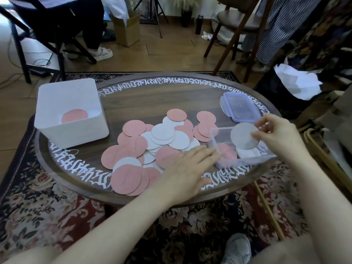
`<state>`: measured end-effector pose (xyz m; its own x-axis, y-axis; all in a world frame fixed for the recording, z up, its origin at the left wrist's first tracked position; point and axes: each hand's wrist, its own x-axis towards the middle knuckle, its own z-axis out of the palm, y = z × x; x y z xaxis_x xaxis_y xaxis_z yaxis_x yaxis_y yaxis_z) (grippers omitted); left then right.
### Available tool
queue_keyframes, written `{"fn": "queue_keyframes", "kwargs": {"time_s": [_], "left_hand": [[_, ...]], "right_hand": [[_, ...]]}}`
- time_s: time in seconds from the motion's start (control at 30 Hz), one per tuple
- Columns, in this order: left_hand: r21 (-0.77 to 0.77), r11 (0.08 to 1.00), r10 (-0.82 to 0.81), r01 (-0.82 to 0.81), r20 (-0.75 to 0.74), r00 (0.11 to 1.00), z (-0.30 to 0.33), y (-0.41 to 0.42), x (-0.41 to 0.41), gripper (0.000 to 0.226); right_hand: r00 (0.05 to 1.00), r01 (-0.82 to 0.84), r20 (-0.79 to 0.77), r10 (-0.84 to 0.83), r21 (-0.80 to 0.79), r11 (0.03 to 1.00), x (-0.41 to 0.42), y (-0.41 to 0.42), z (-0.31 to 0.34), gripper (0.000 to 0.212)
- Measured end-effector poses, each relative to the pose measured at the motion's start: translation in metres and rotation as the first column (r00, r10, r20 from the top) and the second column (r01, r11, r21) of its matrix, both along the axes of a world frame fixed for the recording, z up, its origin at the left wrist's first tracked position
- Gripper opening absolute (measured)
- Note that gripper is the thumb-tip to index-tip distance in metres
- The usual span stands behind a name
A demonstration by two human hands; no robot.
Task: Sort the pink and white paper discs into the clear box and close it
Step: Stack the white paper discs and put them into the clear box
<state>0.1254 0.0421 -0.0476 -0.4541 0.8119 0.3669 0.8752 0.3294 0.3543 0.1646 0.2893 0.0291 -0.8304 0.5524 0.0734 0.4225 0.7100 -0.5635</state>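
step: loading | right hand (274, 134) fingers pinched on white disc (243, 136) above clear box (245, 161) | left hand (187, 168) fingers spread flat on pile (152, 145) beside box | next: release into white stack below fingertips

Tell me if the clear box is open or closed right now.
Open. The clear box has no lid on; its purple-rimmed lid lies apart on the table behind it, and discs show inside.

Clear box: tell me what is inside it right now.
The clear box holds pink discs on the left and white discs on the right. The right hand holds another white disc over it, hiding part of the white stack, so no count is possible.
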Motion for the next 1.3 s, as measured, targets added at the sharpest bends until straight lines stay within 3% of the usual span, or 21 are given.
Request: {"fn": "queue_keyframes", "kwargs": {"time_s": [0.13, 0.3, 0.5, 0.63, 0.87, 1.1, 1.3], "left_hand": [[-0.015, 1.0, -0.012, 0.011, -0.108, 0.994, -0.008, 0.009, 0.006, 0.073], [-0.041, 0.999, 0.014, -0.021, -0.15, 0.989, -0.007, 0.015, 0.002, 0.069], [-0.064, 0.998, 0.018, -0.028, -0.15, 0.989, -0.003, 0.018, 0.002, 0.064], [-0.059, 0.998, 0.024, -0.034, -0.155, 0.988, -0.003, 0.017, 0.002, 0.063], [-0.061, 0.997, 0.029, -0.039, -0.158, 0.987, -0.002, 0.017, 0.004, 0.064], [-0.059, 0.998, 0.027, -0.036, -0.136, 0.99, -0.002, 0.016, 0.004, 0.066], [-0.075, 0.997, 0.011, -0.018, -0.091, 0.996, -0.002, 0.016, 0.003, 0.064]], "right_hand": [[0.972, 0.02, 0.229, -0.052, 0.138, 0.99, -0.002, 0.01, -0.018, 0.011], [0.952, 0.055, 0.279, -0.125, 0.247, 0.968, -0.005, 0.013, -0.025, 0.01], [0.959, 0.079, 0.26, -0.117, 0.152, 0.985, -0.003, 0.017, -0.016, 0.008], [0.953, 0.092, 0.265, -0.147, 0.209, 0.974, -0.001, 0.018, -0.015, 0.01], [0.951, 0.051, 0.297, -0.089, 0.134, 0.99, -0.004, 0.013, -0.015, 0.005], [0.913, 0.039, 0.364, -0.185, 0.374, 0.927, -0.006, 0.013, -0.024, 0.012], [0.888, -0.015, 0.397, -0.23, 0.527, 0.85, -0.014, 0.004, -0.034, 0.031]]}}
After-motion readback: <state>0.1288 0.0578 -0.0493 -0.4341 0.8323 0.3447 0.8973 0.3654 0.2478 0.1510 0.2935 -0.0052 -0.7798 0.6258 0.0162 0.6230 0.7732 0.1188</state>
